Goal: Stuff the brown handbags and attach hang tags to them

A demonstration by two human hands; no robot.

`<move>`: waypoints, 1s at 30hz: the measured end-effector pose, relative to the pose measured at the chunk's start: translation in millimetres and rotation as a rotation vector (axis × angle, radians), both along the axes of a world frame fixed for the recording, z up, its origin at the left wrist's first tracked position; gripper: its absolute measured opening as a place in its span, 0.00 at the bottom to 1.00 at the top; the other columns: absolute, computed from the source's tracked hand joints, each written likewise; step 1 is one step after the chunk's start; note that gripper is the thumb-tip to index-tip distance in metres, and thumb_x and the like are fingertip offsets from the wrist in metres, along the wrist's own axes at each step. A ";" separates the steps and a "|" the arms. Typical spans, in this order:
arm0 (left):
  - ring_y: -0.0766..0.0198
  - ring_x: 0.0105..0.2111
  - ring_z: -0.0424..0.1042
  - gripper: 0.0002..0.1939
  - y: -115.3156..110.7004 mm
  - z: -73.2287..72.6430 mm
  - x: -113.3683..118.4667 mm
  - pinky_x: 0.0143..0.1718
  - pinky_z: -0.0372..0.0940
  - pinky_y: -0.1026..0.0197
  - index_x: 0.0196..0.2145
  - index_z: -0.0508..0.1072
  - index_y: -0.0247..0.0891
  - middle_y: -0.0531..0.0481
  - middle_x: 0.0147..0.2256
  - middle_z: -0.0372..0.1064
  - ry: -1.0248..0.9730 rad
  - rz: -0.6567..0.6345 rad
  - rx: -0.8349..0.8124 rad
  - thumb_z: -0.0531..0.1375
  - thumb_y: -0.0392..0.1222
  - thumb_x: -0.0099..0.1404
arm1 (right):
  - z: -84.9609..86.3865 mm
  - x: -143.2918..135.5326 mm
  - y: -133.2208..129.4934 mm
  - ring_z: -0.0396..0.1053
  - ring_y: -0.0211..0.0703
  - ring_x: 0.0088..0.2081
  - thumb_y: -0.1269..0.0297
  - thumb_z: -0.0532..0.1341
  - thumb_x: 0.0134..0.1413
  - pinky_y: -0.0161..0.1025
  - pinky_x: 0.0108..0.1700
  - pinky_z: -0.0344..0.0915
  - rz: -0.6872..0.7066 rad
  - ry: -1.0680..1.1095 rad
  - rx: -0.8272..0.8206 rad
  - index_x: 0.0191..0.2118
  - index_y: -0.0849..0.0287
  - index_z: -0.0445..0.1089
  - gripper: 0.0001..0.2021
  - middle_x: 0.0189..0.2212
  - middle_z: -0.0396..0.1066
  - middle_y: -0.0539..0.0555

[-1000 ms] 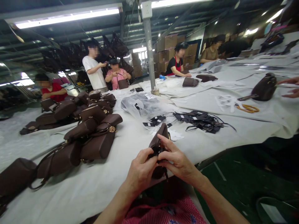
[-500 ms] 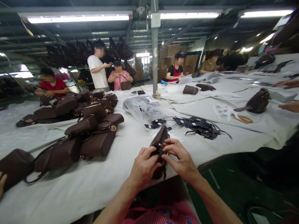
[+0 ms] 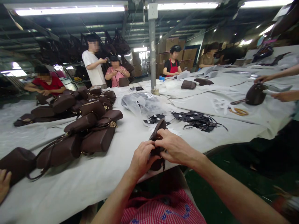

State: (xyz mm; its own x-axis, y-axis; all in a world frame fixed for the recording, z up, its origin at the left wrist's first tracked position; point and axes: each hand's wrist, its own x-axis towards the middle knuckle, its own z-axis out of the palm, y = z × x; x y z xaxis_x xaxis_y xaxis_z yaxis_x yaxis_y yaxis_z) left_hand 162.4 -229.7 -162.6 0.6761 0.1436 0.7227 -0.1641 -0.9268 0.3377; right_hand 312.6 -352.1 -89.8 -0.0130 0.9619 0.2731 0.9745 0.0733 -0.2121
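Observation:
A small dark brown handbag (image 3: 160, 125) stands at the table's near edge, its narrow end toward me. My left hand (image 3: 143, 157) grips its left side, fingers bent over the top opening. On the other side, my right hand (image 3: 174, 147) has its fingers closed at the upper edge, close to the left fingertips. What the right fingers pinch is hidden behind them. Just beyond the bag lies a heap of black tags with cords (image 3: 198, 119). A crumpled clear plastic bag (image 3: 140, 104) is behind it.
Many brown handbags (image 3: 98, 140) are piled on the left of the white-covered table (image 3: 130, 183). A co-worker's hand (image 3: 4, 183) touches one at far left. At right, another person's hands hold a brown bag (image 3: 256, 94) near yellow-handled scissors (image 3: 238, 112). A post (image 3: 152, 56) rises mid-table.
My right hand has moved left over the bag's top, its fingers closing in toward my left hand. At right, a co-worker's hands have taken hold of the brown bag there.

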 end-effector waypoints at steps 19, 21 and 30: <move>0.59 0.47 0.72 0.09 12.9 1.2 -9.4 0.47 0.70 0.57 0.44 0.67 0.37 0.40 0.47 0.71 0.062 -0.124 -0.040 0.57 0.33 0.66 | 58.4 -1.1 54.6 0.73 0.41 0.30 0.72 0.60 0.55 0.34 0.23 0.46 0.260 -0.472 -0.545 0.32 0.56 0.77 0.08 0.29 0.77 0.54; 0.58 0.47 0.72 0.09 15.4 -2.6 -10.8 0.48 0.70 0.57 0.44 0.66 0.38 0.40 0.47 0.71 0.042 -0.111 -0.069 0.58 0.33 0.65 | 60.5 -2.7 60.0 0.72 0.39 0.30 0.70 0.61 0.55 0.33 0.22 0.47 0.297 -0.455 -0.563 0.34 0.52 0.77 0.08 0.30 0.78 0.51; 0.59 0.45 0.72 0.07 25.2 -5.1 -15.8 0.43 0.71 0.60 0.41 0.66 0.38 0.41 0.46 0.70 -0.028 -0.071 -0.123 0.58 0.32 0.65 | 44.8 -9.5 84.2 0.71 0.45 0.33 0.65 0.62 0.52 0.37 0.26 0.54 0.291 -0.512 -0.415 0.32 0.54 0.78 0.06 0.32 0.75 0.56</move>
